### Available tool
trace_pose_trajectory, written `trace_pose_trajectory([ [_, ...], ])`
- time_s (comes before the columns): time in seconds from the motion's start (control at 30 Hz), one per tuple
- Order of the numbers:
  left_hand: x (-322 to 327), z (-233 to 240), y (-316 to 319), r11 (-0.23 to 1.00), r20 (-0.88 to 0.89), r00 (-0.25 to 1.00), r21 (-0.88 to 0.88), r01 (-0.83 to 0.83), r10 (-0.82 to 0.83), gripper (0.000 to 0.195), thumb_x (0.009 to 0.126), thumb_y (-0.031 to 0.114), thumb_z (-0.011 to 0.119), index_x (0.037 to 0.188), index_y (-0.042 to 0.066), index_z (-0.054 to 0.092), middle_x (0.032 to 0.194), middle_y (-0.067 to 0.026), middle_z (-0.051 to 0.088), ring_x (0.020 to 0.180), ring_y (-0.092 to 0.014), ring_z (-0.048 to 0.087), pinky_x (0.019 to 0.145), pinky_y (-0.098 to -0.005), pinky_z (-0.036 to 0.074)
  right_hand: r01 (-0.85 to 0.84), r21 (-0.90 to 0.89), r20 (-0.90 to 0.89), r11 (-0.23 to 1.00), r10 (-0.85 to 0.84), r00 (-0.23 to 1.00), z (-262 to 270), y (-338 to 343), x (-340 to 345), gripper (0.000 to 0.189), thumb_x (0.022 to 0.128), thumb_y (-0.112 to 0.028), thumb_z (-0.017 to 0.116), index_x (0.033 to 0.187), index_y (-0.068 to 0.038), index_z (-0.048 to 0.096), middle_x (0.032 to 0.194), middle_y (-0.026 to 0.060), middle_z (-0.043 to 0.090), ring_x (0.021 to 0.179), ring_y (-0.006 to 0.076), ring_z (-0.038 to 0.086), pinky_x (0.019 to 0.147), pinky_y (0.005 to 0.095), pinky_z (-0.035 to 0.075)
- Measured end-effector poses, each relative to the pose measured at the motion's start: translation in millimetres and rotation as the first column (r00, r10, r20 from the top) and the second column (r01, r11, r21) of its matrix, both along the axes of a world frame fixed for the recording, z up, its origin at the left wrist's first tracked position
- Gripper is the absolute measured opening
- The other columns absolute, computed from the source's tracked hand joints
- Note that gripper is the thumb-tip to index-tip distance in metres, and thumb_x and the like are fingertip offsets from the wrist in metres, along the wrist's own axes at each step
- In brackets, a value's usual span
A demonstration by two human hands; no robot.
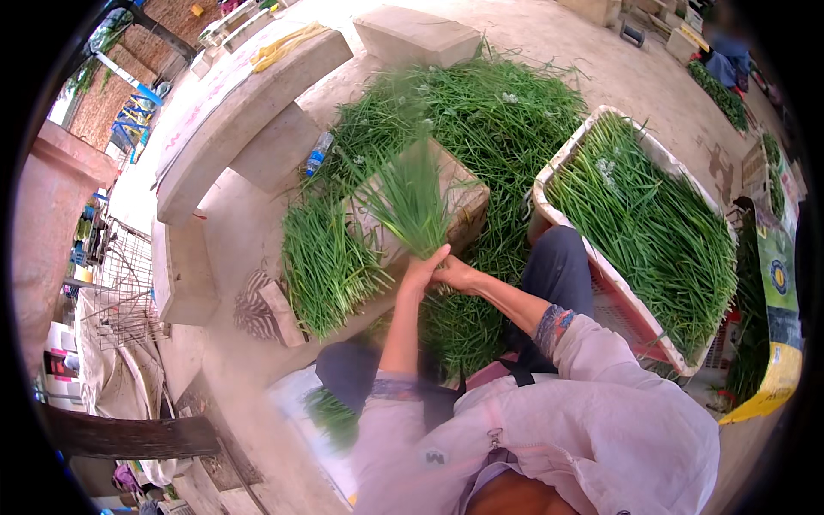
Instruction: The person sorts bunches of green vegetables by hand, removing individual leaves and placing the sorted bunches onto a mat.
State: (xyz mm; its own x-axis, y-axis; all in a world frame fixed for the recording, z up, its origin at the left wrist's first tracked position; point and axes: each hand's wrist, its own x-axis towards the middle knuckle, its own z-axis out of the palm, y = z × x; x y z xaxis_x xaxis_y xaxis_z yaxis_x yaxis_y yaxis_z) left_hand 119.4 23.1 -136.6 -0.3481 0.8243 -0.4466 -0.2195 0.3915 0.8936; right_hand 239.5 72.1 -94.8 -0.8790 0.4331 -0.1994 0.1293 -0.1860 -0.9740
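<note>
A fanned bunch of green garlic chives [415, 212] points away from me, its cut ends toward my body. My left hand [421, 269] is wrapped round the base of this bunch. Against it, my right hand [456, 274] grips the same lower end; its fingertips are partly hidden. Under the leaves stands a pale block [467, 187] with a worn top. On its left side lies a neat pile of chives [328, 264], stems toward me. Loose chives [508, 96] with a few white flower heads heap up behind and around the block.
To my right, a white-rimmed plastic crate [544, 187] is packed with chives. A stone bench [257, 109] carries yellow strips [286, 46]; a plastic bottle [318, 154] lies nearby. Striped cloth [261, 306] rests on the floor at left. Another person [727, 58] is at far right.
</note>
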Motion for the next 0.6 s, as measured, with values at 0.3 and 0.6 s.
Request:
trace_pose_trajectory([
  [0.3, -1, -18, -23, 0.98, 0.253, 0.947, -0.059, -0.189, 0.198, 0.028, 0.075, 0.01, 0.068, 0.097, 0.001, 0.052, 0.085, -0.0083, 0.059, 0.059, -0.016, 0.057, 0.048, -0.0284, 0.047, -0.648, 0.199, 0.578, 0.735, 0.446, 0.684, 15, 109, -15, 0.039, 0.087, -0.033, 0.055, 0.092, 0.005, 0.062, 0.074, 0.0077, 0.063, 0.065, 0.0149, 0.062, 0.059, 0.0258, 0.053],
  [0.6, 17, -18, -51, 0.97, 0.228, 0.943, -0.047, -0.239, 0.243, 0.036, 0.072, 0.006, 0.069, 0.102, 0.002, 0.048, 0.077, -0.0057, 0.056, 0.053, -0.014, 0.054, 0.044, -0.0266, 0.046, 0.319, 0.403, 0.318, 0.858, -0.458, 0.83, -35, 257, -105, 0.026, 0.081, -0.022, 0.057, 0.075, 0.003, 0.062, 0.064, 0.0088, 0.063, 0.051, 0.0148, 0.059, 0.049, 0.0279, 0.049],
])
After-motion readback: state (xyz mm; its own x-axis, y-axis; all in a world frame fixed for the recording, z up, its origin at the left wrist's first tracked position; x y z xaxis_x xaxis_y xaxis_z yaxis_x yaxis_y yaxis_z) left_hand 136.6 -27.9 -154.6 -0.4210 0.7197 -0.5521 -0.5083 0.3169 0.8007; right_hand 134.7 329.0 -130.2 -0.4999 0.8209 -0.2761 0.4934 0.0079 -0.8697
